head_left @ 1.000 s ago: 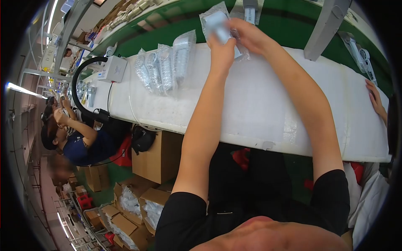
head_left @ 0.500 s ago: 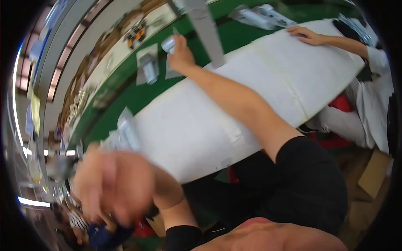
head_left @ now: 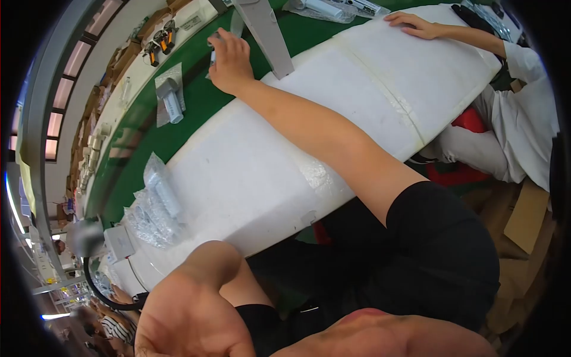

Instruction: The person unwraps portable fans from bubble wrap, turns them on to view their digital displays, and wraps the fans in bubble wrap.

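Closest to the camera, at the lower left, your left hand [head_left: 193, 315] is facing its palm upward; its fingers are running out past the lower edge, so you cannot tell how far they are opening or whether they have hold of anything. Just beyond it, several bubble-wrapped packages [head_left: 156, 208] are lying close together on the white counter [head_left: 250, 172]. Near them a white box [head_left: 119, 243] is standing, with a black tube [head_left: 87, 276] curving beside it. Farther out, your right arm is spanning the counter, and your right hand [head_left: 231, 62] is hanging at the green strip [head_left: 199, 110] along its far side. There, its fingers are bending partway over a pale item [head_left: 212, 56], which is mostly hiding behind them; you cannot tell whether they are gripping it. To one side of that hand, a bagged device [head_left: 171, 101] is lying on the strip; to the other, a grey post [head_left: 266, 38] is rising. Toward the far end, another person's hand [head_left: 416, 27] is resting on the counter, near more bagged items [head_left: 324, 9].
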Demonstrator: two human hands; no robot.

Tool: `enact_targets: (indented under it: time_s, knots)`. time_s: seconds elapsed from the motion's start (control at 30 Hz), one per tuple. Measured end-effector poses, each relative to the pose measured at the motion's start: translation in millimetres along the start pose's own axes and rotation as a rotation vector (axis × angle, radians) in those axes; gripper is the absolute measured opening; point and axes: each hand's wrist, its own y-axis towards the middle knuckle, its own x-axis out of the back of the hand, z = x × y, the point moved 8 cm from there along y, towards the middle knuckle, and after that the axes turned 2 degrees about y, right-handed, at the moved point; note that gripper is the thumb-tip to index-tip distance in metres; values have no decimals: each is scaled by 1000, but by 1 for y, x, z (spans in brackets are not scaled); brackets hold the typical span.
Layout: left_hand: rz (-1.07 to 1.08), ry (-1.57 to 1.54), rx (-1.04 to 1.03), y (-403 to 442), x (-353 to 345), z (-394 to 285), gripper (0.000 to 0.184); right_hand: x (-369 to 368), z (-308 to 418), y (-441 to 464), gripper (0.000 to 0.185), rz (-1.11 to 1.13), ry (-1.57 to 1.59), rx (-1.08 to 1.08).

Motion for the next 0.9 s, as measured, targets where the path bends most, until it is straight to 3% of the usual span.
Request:
enact_targets:
  time_s: [0.2,0.33,0.53,0.7,0.9]
  knots:
    - [-104,-56,-16,-2,5,12,47,25,46,-23,54,18,102,135]
    - [-460,389,-55,0,20,2,29,60,80,-43,50,178,276,319]
    - [-253,43,4,4,41,-11,40,69,92,-55,47,318,369,381]
    - [-257,13,87,9,46,-16,35,72,84,-49,46,290,450,321]
    - [-52,76,-8,16,31,-11,32,63,88,-52,45,414,513,282]
